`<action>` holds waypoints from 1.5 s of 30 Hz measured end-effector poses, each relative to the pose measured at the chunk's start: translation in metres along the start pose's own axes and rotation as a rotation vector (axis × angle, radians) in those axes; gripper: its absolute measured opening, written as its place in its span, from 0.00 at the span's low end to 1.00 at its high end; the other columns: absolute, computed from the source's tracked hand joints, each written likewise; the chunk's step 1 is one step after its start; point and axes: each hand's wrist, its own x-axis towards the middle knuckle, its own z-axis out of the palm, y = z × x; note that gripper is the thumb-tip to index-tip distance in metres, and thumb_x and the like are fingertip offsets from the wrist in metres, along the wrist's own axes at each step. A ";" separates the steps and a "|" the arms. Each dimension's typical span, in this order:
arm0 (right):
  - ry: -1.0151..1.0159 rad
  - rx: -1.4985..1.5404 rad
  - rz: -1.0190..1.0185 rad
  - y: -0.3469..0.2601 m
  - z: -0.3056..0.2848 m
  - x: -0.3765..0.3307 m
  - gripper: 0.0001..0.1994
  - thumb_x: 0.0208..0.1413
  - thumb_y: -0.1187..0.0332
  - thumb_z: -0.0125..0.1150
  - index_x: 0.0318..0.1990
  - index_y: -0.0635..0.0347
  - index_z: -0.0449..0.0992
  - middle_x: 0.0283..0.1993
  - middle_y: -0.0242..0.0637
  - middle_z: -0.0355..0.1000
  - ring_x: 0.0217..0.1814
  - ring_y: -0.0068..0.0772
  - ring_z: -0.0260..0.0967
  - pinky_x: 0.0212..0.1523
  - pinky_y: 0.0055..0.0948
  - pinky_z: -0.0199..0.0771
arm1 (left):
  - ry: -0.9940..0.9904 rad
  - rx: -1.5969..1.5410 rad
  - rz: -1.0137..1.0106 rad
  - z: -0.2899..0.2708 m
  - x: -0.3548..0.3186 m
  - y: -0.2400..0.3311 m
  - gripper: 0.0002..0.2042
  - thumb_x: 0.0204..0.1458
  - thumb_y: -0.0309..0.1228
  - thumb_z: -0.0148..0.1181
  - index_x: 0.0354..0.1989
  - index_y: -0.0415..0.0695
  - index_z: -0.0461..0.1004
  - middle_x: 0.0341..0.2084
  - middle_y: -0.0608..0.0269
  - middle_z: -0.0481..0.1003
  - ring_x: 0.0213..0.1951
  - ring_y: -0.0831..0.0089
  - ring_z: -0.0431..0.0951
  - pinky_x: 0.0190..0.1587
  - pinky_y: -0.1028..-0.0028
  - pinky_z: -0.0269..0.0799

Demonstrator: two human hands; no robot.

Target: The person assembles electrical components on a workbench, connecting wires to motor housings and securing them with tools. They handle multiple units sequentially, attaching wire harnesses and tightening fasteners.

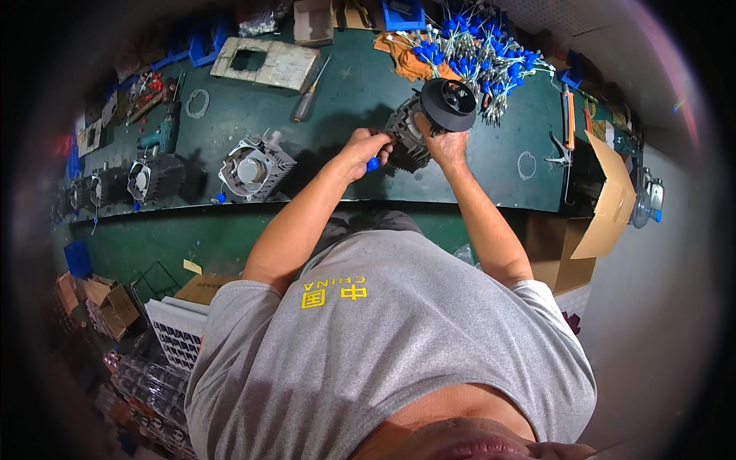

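A grey finned metal motor (406, 132) is tilted over the green workbench, with a black round fan housing (448, 106) at its upper right end. My right hand (447, 146) is closed around the motor just below the black part, its fingers partly hidden. On the motor's left end, my left hand (364, 152) is closed with its fingertips against the edge. A small blue connector (372, 164) shows beneath those fingers; whether they also grip its wire cannot be seen. Left of my hands stands another finned motor (251, 167), its round open face showing.
More finned motors (146, 180) line the bench's front left edge. A screwdriver (308, 96), a whitish plate with a square hole (264, 64) and a cordless drill (162, 126) lie behind. Blue-capped wires (479, 54) pile up at the back right, near a caulking gun (566, 138) and an open carton (606, 199).
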 end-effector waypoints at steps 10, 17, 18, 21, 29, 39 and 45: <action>0.091 0.161 -0.019 0.015 0.012 -0.006 0.20 0.50 0.54 0.74 0.48 0.52 0.83 0.50 0.42 0.81 0.52 0.49 0.78 0.54 0.42 0.76 | 0.036 -0.056 -0.054 0.002 0.013 -0.005 0.06 0.56 0.29 0.68 0.33 0.41 0.78 0.25 0.64 0.78 0.23 0.78 0.75 0.23 0.77 0.72; 0.130 0.274 -0.156 -0.003 0.008 -0.005 0.18 0.51 0.64 0.75 0.48 0.60 0.82 0.49 0.43 0.81 0.53 0.45 0.77 0.59 0.40 0.72 | 0.085 -0.082 -0.022 0.004 0.010 -0.010 0.08 0.55 0.27 0.68 0.26 0.41 0.77 0.21 0.64 0.75 0.20 0.77 0.73 0.19 0.76 0.68; 0.134 0.272 -0.149 0.000 0.011 -0.007 0.18 0.50 0.65 0.75 0.47 0.61 0.82 0.49 0.42 0.81 0.54 0.45 0.77 0.60 0.40 0.71 | 0.077 -0.070 -0.011 0.002 0.010 -0.011 0.08 0.55 0.27 0.68 0.26 0.41 0.76 0.21 0.64 0.75 0.20 0.77 0.73 0.19 0.76 0.67; 0.137 0.250 -0.186 -0.005 0.015 -0.016 0.19 0.51 0.66 0.76 0.49 0.63 0.81 0.51 0.42 0.81 0.56 0.42 0.76 0.63 0.40 0.69 | 0.053 0.025 0.090 -0.005 0.003 -0.018 0.10 0.54 0.26 0.67 0.23 0.42 0.75 0.20 0.65 0.74 0.19 0.78 0.70 0.21 0.75 0.66; 0.115 0.065 -0.298 -0.032 0.020 -0.067 0.11 0.58 0.70 0.71 0.46 0.65 0.81 0.45 0.38 0.81 0.48 0.36 0.76 0.58 0.37 0.71 | 0.106 0.546 0.393 -0.035 -0.009 -0.053 0.11 0.51 0.37 0.67 0.32 0.40 0.83 0.26 0.54 0.82 0.30 0.62 0.82 0.35 0.62 0.75; 0.009 0.117 -0.265 -0.039 0.007 -0.071 0.11 0.58 0.68 0.71 0.45 0.62 0.82 0.44 0.37 0.82 0.46 0.39 0.77 0.55 0.39 0.73 | 0.188 0.902 0.657 -0.071 -0.093 -0.053 0.19 0.54 0.32 0.66 0.53 0.38 0.76 0.47 0.46 0.80 0.47 0.52 0.82 0.51 0.62 0.77; -0.013 0.219 -0.232 -0.019 0.009 -0.065 0.22 0.52 0.68 0.77 0.53 0.62 0.78 0.54 0.39 0.79 0.57 0.37 0.75 0.63 0.36 0.68 | 0.249 0.596 0.512 -0.134 -0.174 -0.099 0.16 0.57 0.30 0.65 0.53 0.37 0.77 0.43 0.52 0.82 0.47 0.67 0.83 0.52 0.67 0.78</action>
